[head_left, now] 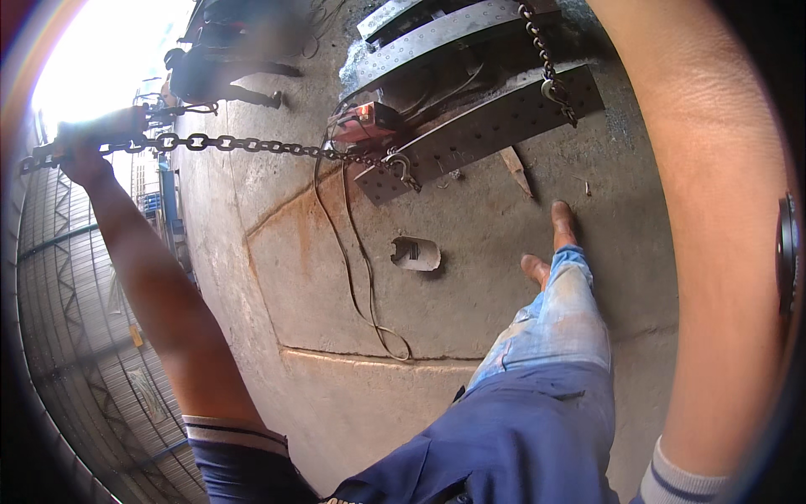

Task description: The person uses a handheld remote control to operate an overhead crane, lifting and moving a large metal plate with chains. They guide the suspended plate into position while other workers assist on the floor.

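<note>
My left arm is stretched far out to the left, and my left hand (pixel 86 168) is closed round a heavy steel chain (pixel 222 143) near the bright glare. A blurred dark block shape lies beside that hand. From there the chain runs right to a hook (pixel 400 161) caught on the near end of a long drilled steel beam (pixel 470 149). A second chain (pixel 537 40) comes down from above, its hook (pixel 552 89) at the beam's other end. My right forearm (pixel 714 168) rises along the right side; its hand lies outside the picture.
A red machine (pixel 368 123) stands behind the beam, with a cable (pixel 348 252) looping over the concrete floor. A cut container (pixel 416 254) and a pointed wooden piece (pixel 516 170) lie near my boots (pixel 561 220). More curved steel plates (pixel 437 46) and a person (pixel 214 76) are farther off.
</note>
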Demonstrator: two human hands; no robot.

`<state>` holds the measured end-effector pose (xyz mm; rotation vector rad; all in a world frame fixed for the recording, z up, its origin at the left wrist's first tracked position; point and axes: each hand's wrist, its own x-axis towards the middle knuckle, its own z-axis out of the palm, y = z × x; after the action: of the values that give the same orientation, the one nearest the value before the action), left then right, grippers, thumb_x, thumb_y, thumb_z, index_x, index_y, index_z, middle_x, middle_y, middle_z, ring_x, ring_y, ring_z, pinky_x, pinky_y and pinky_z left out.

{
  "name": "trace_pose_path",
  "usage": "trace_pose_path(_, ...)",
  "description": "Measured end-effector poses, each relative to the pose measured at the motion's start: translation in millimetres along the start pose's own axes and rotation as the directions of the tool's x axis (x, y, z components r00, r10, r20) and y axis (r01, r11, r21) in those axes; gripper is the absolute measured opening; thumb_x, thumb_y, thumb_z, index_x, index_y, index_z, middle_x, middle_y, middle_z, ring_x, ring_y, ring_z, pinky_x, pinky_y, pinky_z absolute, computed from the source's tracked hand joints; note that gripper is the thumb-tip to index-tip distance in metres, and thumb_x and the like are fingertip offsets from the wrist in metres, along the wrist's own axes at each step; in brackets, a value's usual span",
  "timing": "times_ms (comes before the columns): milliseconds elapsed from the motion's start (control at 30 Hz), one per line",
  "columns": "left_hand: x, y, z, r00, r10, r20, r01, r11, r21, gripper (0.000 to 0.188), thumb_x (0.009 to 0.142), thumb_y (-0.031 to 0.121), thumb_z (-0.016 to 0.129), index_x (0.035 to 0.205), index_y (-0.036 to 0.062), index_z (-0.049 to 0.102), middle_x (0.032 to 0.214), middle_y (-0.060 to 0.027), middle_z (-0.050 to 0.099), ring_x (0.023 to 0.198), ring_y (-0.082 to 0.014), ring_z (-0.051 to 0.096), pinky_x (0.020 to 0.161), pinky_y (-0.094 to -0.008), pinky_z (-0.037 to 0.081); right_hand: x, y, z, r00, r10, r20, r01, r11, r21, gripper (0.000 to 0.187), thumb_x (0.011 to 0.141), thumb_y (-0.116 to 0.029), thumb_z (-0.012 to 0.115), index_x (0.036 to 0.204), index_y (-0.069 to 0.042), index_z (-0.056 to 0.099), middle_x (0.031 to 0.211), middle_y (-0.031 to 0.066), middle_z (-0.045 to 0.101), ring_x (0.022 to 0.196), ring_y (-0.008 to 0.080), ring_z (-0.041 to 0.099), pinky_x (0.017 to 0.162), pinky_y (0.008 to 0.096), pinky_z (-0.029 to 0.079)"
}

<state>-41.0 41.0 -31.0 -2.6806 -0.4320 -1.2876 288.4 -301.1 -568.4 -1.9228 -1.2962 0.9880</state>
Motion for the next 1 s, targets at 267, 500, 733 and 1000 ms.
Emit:
trace_pose_path(267, 2, -20, -2, 0.993, 0.083, -0.085, -0.08, 0.996, 0.041, 0.018, 0.09, 0.018, 0.061, 0.097, 0.0019, 0.063, 0.091, -0.0027, 0.06, 0.089, -0.0128, 0.056, 0.086, -0.0312, 0.048, -37, 108, 66, 0.894, 0.361, 0.264, -0.347, 0.932, -0.101, 0.048, 0.098, -0.047, 0.051, 0.114, -0.003, 0.061, 0.109, 0.0163, 0.064, 0.109, 0.0307, 0.044, 0.088, 0.0433, 0.036)
trace_pose_path(500, 21, -98, -46, 0.985, -0.044, -0.166, 0.035, 0.998, -0.055, 0.026, 0.091, 0.01, 0.061, 0.113, -0.0039, 0.067, 0.108, -0.009, 0.066, 0.104, -0.0209, 0.063, 0.101, -0.038, 0.048, -20, 119, 66, 0.866, 0.399, 0.301, -0.374, 0.917, -0.137, 0.048, 0.097, -0.045, 0.053, 0.115, -0.001, 0.06, 0.103, 0.0161, 0.064, 0.097, 0.0285, 0.048, 0.078, 0.0412, 0.039)
trace_pose_path(733, -3, -81, -37, 0.993, 0.093, -0.067, -0.093, 0.996, -0.009, 0.027, 0.093, 0.014, 0.057, 0.112, -0.0026, 0.067, 0.107, -0.0071, 0.066, 0.1, -0.0192, 0.064, 0.095, -0.0353, 0.049, 17, 94, 55, 0.905, 0.308, 0.294, -0.287, 0.951, -0.112, 0.048, 0.097, -0.043, 0.055, 0.116, 0.0, 0.059, 0.097, 0.0158, 0.064, 0.086, 0.0262, 0.052, 0.069, 0.0391, 0.042)
trace_pose_path(1000, -8, -31, -15, 0.957, -0.07, -0.28, 0.096, 0.992, 0.079, 0.021, 0.097, 0.022, 0.058, 0.107, 0.0045, 0.063, 0.098, -0.008, 0.067, 0.091, -0.0199, 0.065, 0.083, -0.0343, 0.053, 150, -132, -109, 0.818, -0.527, -0.231, 0.56, 0.82, 0.115, 0.049, 0.096, -0.042, 0.057, 0.118, 0.002, 0.057, 0.09, 0.0155, 0.064, 0.072, 0.0236, 0.056, 0.057, 0.0367, 0.045)
